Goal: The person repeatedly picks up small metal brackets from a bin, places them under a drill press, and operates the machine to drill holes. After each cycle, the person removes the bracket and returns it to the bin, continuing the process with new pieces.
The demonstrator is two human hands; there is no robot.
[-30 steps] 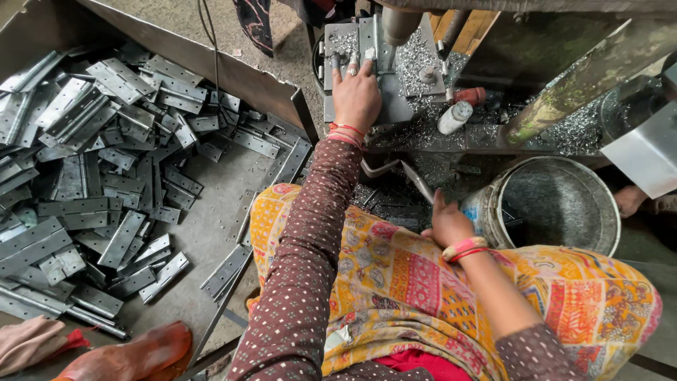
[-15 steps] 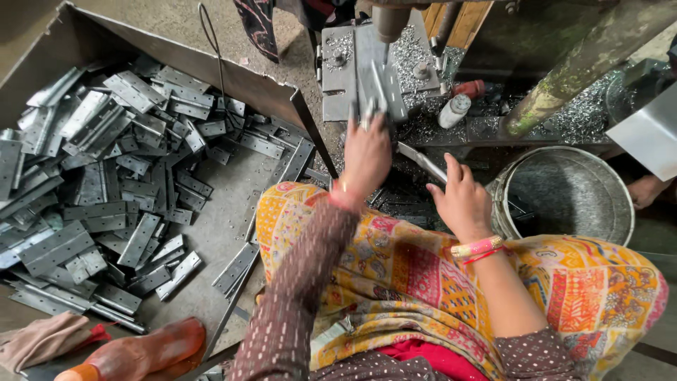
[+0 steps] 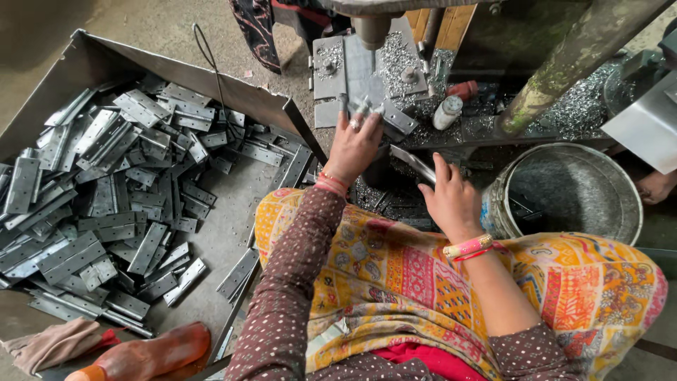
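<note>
The left hand (image 3: 356,144) is closed on a steel hinge (image 3: 374,113) at the drill press bed (image 3: 338,63); the right hand (image 3: 451,201) pinches another hinge plate (image 3: 412,164). Both look stiff, thin, sharp-edged, best gripped by the long edges.

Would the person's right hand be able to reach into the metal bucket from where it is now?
Probably yes: the right hand sits just beside the open-topped bucket, with nothing between them.

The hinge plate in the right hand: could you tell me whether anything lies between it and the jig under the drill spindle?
Nothing visible does. The right hand holds the hinge plate just below and right of the jig, with only open space and metal shavings between. The left hand is at the jig's front edge, beside that path.
</note>
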